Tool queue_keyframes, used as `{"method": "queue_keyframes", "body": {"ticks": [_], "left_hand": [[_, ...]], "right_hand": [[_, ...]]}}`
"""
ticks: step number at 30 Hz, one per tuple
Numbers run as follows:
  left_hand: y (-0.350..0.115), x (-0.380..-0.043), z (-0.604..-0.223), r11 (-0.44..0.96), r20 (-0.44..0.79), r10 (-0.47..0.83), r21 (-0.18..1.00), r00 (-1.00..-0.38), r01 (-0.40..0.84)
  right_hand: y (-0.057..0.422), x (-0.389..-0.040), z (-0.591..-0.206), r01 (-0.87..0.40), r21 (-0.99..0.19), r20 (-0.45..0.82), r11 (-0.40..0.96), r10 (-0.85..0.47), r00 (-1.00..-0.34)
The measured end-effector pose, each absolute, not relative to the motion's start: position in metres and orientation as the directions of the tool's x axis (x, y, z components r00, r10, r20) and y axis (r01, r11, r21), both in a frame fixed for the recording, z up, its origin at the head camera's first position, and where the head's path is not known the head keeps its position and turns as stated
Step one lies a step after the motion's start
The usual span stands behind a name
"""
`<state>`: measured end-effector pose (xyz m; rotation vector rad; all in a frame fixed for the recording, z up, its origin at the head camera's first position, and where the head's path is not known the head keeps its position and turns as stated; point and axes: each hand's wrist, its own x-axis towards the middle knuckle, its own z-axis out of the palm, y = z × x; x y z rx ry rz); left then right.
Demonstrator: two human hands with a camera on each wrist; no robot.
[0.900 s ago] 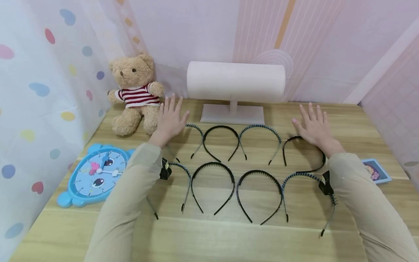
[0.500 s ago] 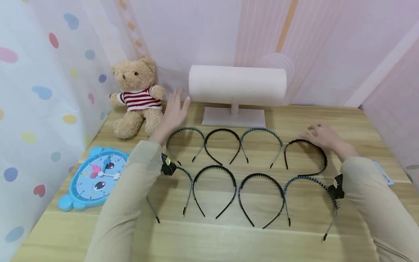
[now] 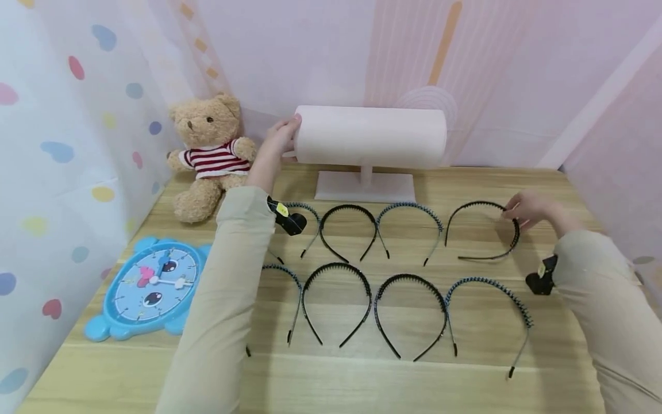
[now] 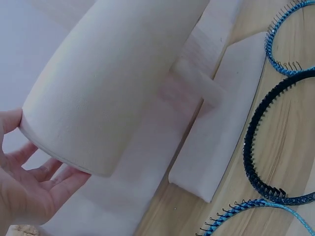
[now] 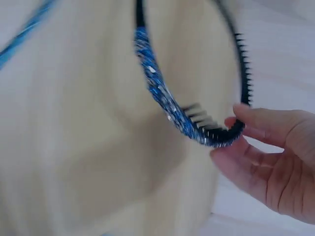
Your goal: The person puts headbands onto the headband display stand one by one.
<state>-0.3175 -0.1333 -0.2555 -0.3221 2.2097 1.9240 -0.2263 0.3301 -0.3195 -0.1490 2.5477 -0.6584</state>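
My left hand (image 3: 278,141) grips the left end of a white cylindrical display stand (image 3: 369,135); in the left wrist view, thumb and fingers sit around the rim of the roll (image 4: 103,83). On the right, my right hand (image 3: 530,209) pinches a black toothed headband (image 3: 516,238) at its curved top. The right wrist view shows this headband with blue glitter along its outer side (image 5: 160,93), held between thumb and fingers, tilted up off the wood. Several other headbands, such as a black one (image 3: 370,287) and a blue one (image 3: 486,280), lie in two rows.
A teddy bear (image 3: 209,138) in a striped shirt sits at the back left. A blue toy clock (image 3: 116,310) lies on the left of the wooden table (image 3: 393,385). Small black wrist cameras are strapped to both sleeves (image 3: 219,322). Curtains stand behind and at the sides.
Both hands were spread flat-fingered above the table. The left has moved onto the stand's left end. The right has taken hold of the rightmost back-row headband and tilted it up.
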Motion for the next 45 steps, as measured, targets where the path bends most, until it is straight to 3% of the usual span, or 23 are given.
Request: {"method": "queue_keyframes", "body": {"ticks": [5, 11, 16, 20, 23, 27, 32, 38, 45], "left_hand": [[-0.135, -0.316, -0.259, 0.118, -0.284, -0.026, 0.951, -0.958, -0.285], [-0.137, -0.314, -0.261, 0.135, -0.264, -0.035, 0.954, -0.964, -0.266], [-0.136, -0.313, -0.262, 0.135, -0.256, -0.028, 0.957, -0.966, -0.257], [-0.134, -0.311, -0.264, 0.122, -0.26, -0.026, 0.958, -0.965, -0.261], [-0.13, -0.309, -0.265, 0.127, -0.263, -0.026, 0.956, -0.964, -0.264], [-0.126, -0.308, -0.264, 0.118, -0.246, -0.023, 0.962, -0.969, -0.247], [-0.122, -0.31, -0.262, 0.129, -0.236, -0.025, 0.963, -0.971, -0.237], [-0.126, -0.312, -0.261, 0.155, -0.245, -0.029, 0.957, -0.969, -0.246], [-0.13, -0.312, -0.258, 0.177, -0.231, -0.036, 0.956, -0.972, -0.234]], "right_hand": [[0.327, -0.239, -0.287, 0.143, -0.661, -0.374, 0.736, -0.158, -0.914], [0.278, -0.253, -0.247, 0.208, -0.871, -0.258, 0.446, -0.055, -0.965], [0.23, -0.262, -0.217, 0.214, -0.915, -0.209, 0.343, 0.052, -0.977], [0.209, -0.271, -0.217, 0.161, -0.936, -0.142, 0.313, 0.083, -0.986], [0.208, -0.274, -0.225, 0.063, -0.887, -0.035, 0.457, 0.069, -0.997], [0.215, -0.275, -0.239, -0.159, -0.683, 0.146, 0.713, -0.08, -0.986], [0.22, -0.275, -0.249, -0.409, -0.499, 0.244, 0.764, -0.329, -0.912], [0.203, -0.277, -0.237, -0.507, -0.266, 0.194, 0.82, -0.47, -0.861], [0.168, -0.292, -0.229, -0.494, -0.304, 0.115, 0.815, -0.483, -0.868]]}}
